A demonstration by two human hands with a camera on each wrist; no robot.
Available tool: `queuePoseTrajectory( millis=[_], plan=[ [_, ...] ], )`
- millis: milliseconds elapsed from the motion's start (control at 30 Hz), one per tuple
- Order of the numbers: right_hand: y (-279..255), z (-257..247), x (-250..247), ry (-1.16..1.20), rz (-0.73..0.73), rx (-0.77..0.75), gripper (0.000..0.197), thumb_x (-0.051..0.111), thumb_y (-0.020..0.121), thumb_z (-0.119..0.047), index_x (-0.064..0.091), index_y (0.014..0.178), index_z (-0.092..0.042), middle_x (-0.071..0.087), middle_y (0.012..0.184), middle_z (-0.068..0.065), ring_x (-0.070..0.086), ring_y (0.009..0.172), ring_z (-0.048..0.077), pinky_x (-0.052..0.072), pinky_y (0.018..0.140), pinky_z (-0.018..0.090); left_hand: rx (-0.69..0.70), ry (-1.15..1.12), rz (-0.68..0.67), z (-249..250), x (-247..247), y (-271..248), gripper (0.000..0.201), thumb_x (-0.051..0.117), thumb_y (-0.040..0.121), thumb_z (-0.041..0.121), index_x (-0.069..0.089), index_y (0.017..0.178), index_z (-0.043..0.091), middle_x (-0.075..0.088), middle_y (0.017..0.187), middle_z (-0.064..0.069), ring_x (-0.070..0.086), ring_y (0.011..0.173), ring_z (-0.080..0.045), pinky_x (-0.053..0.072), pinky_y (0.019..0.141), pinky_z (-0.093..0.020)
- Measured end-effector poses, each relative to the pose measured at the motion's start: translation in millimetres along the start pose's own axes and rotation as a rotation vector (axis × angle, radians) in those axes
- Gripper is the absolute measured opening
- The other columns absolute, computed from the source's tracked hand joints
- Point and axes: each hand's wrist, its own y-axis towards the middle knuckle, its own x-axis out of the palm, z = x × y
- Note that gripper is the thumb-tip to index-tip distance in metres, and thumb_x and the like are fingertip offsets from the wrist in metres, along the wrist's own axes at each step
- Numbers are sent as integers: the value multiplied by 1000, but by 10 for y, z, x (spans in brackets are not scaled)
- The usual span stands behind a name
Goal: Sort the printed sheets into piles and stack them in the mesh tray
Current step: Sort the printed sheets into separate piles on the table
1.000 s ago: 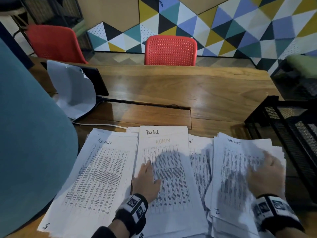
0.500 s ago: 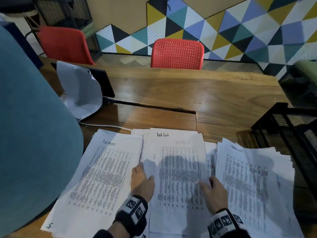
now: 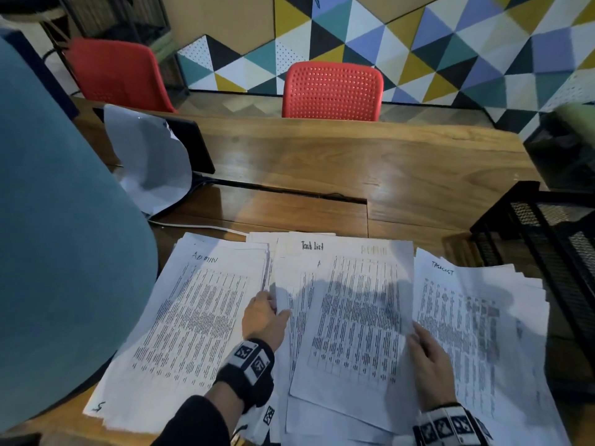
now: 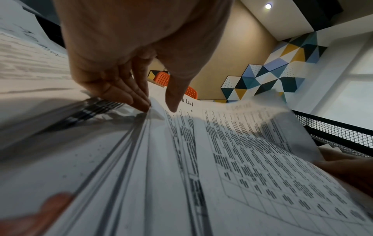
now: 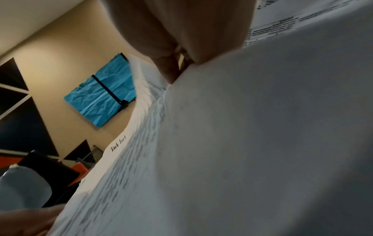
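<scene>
Three piles of printed sheets lie on the near part of the wooden table [image 3: 354,162]. The left pile [image 3: 193,317] is marked ADMIN and the right pile [image 3: 476,333] TASKLIST. On the middle pile [image 3: 309,252], headed "Task list", a top sheet [image 3: 357,317] is raised and skewed to the right. My left hand [image 3: 273,304] pinches the left edge of the middle sheets, fingers [image 4: 139,99] beneath and thumb above. My right hand [image 3: 415,333] pinches the top sheet's right edge. The black mesh tray [image 3: 547,239] stands at the right, beyond the right pile.
A large teal curved object [image 3: 64,252] blocks the left side. A black screen draped with white paper [image 3: 151,156] leans at the back left, with a white cable [image 3: 193,225] running from it. Two red chairs [image 3: 331,91] stand behind the table.
My right hand left the right pile and took the right edge of the middle pile's top sheet, which shifted right. My left hand slid from flat on the middle pile to its left edge.
</scene>
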Motion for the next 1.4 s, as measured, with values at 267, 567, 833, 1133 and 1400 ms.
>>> queuePoseTrajectory(
  millis=[267,567,833,1133,1400],
  plan=[
    [11,40,-77,243,-11,305,21,47,95,-15,66,95,-6,66,102,15,61,91,28,45,76,38,-71,-28,-50,22,-9,-59,22,74,83,19,56,95,15,63,89,-1,64,84,-18,58,81,-37],
    [63,92,-77,173,-125,193,25,72,75,-3,64,96,-13,74,93,8,64,95,31,51,79,34,6,175,-34,108,103,-128,36,63,87,-3,50,121,-1,48,122,-13,52,100,-22,45,85,-23],
    [106,-11,-55,116,-225,168,31,51,79,21,61,100,2,67,90,23,60,86,35,47,75,44,-81,159,-54,132,93,-75,49,67,85,11,44,126,1,48,125,-13,55,107,-24,51,93,-29],
    [66,-4,-39,96,-193,182,14,63,83,3,65,97,0,69,91,20,63,84,31,50,76,44,-8,260,-55,97,10,-87,10,60,91,19,60,99,12,69,100,-5,65,90,-23,56,83,-35],
    [84,-22,-15,61,-256,125,18,65,84,-5,72,100,-8,74,90,10,64,92,37,50,73,39,237,499,34,60,-165,-151,28,55,96,45,60,82,22,62,69,7,62,63,-8,55,62,-23]
  ],
)
